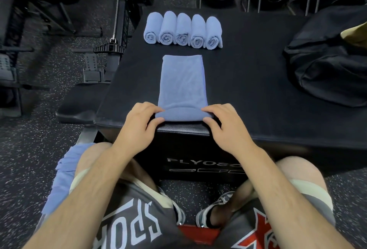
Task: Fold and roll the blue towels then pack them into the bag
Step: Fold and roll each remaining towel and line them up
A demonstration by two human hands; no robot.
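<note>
Folded towel [182,81] lies flat on the box top [248,89], near edge turned into a first roll. Your left hand [139,123] & right hand [224,123] pinch the roll's ends. Cloth looks soft, light, limp: grip at both ends, keep tension even or it'll likely telescope.

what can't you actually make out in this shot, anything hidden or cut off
- Black bag, head view: right side cut off by the frame edge; inside not visible.
- Blue cloth on the left thigh: the left forearm covers part, so the towel count is unclear.
- Folded towel: its near corners sit under the left hand and right hand.
- Box lettering: end hidden by the right forearm.
</note>
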